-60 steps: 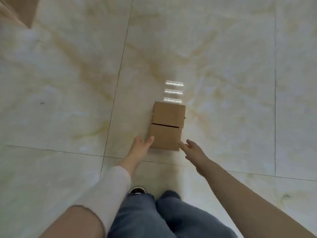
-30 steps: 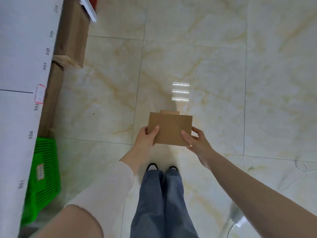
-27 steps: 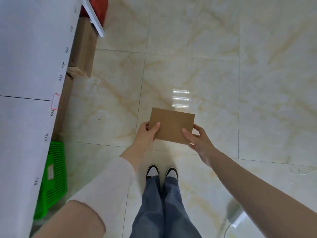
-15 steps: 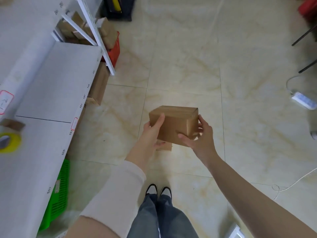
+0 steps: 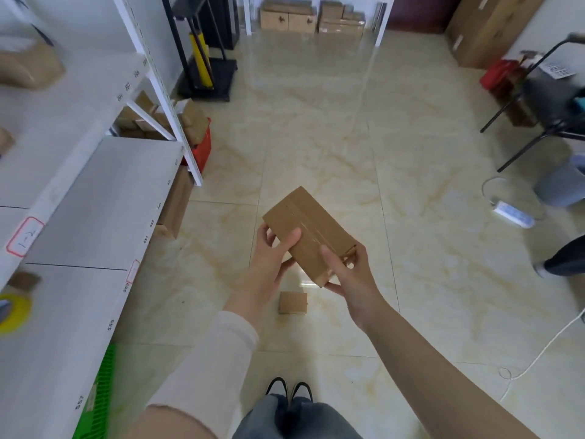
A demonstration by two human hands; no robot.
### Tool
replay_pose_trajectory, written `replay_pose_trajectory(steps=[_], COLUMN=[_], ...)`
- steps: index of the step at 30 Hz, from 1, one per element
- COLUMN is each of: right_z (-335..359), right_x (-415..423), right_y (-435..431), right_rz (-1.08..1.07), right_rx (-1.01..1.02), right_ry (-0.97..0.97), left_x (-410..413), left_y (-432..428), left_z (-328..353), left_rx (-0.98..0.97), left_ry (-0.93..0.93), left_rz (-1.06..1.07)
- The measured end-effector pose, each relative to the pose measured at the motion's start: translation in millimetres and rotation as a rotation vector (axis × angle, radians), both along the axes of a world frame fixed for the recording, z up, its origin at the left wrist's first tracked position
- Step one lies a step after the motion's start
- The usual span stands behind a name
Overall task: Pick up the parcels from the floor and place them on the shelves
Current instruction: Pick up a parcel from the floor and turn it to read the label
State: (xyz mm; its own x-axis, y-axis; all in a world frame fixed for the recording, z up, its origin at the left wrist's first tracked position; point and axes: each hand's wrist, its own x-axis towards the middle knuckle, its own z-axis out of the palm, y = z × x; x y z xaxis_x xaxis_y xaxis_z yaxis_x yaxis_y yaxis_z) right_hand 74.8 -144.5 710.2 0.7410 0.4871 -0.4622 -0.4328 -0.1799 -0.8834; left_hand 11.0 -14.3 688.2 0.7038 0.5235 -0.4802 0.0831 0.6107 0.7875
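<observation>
A brown cardboard parcel (image 5: pixel 311 229) is held in the air at mid-frame, turned diagonally with its taped top facing me. My left hand (image 5: pixel 272 258) grips its near-left corner, thumb on top. My right hand (image 5: pixel 346 274) holds its near-right end from below and the side. A second, smaller cardboard parcel (image 5: pixel 292 302) lies on the tiled floor just beneath the hands. White shelves (image 5: pixel 104 198) run along the left, with numbered labels on their front edge.
A yellow tape roll (image 5: pixel 12 313) lies on the near shelf board, and a green basket (image 5: pixel 96 403) sits under it. A red crate of boxes (image 5: pixel 202 144) stands by the shelf post. A power strip (image 5: pixel 512 215) and white cable (image 5: pixel 538 356) lie right. More cartons (image 5: pixel 311 19) are stacked far back.
Both hands lifted the parcel from the floor to about waist height and rotated it diagonally. My view rose from the floor to the room; a smaller parcel now shows on the floor below.
</observation>
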Motion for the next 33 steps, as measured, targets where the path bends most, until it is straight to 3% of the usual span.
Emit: replay_pose_trajectory(steps=[2, 6, 10, 12, 15, 18, 20, 25, 29, 31, 33], right_z=[-1.6, -6.1, -4.5, -3.1, 10.2, 13.4, 9.0, 12.7, 29.5, 31.8, 25.0], right_x=[0.1, -8.0, -14.5, -13.7, -9.3, -0.6, 3.7, 27.3, 44.8, 47.0, 44.0], right_y=[1.7, 3.5, -0.4, -4.8, -12.8, -20.1, -24.9, -41.8, -49.3, -50.6, -50.7], right_rz=[-0.052, -0.017, 0.026, 0.038, -0.015, 0.063, 0.075, 0.201, 0.431, 0.391, 0.274], right_rx=[-0.09, -0.224, -0.27, -0.18, -0.036, 0.077, 0.169, 0.108, 0.008, 0.009, 0.036], right_ry=[-0.177, -0.72, -0.873, -0.812, -0.415, -0.003, 0.14, 0.039, -0.047, -0.07, -0.057], left_x=[0.4, 11.1, 14.7, 11.4, 4.4, -3.7, -8.1, -15.4, -20.1, -20.4, -19.3], left_y=[-1.7, -13.3, -20.7, -15.9, -6.1, -5.0, -8.8, 13.8, 28.8, 27.5, 22.6], left_z=[4.3, 16.5, 22.2, 23.2, 20.9, 19.0, 20.5, 27.3, 43.6, 46.0, 43.8], left_rx=[0.014, -0.067, -0.119, -0.087, -0.041, -0.052, -0.043, 0.153, 0.27, 0.275, 0.254], left_ry=[0.024, 0.091, 0.072, 0.054, 0.001, -0.056, -0.039, 0.084, 0.129, 0.088, 0.048], left_rz=[-0.012, 0.004, -0.003, -0.011, -0.076, -0.172, -0.228, -0.315, -0.609, -0.64, -0.514])
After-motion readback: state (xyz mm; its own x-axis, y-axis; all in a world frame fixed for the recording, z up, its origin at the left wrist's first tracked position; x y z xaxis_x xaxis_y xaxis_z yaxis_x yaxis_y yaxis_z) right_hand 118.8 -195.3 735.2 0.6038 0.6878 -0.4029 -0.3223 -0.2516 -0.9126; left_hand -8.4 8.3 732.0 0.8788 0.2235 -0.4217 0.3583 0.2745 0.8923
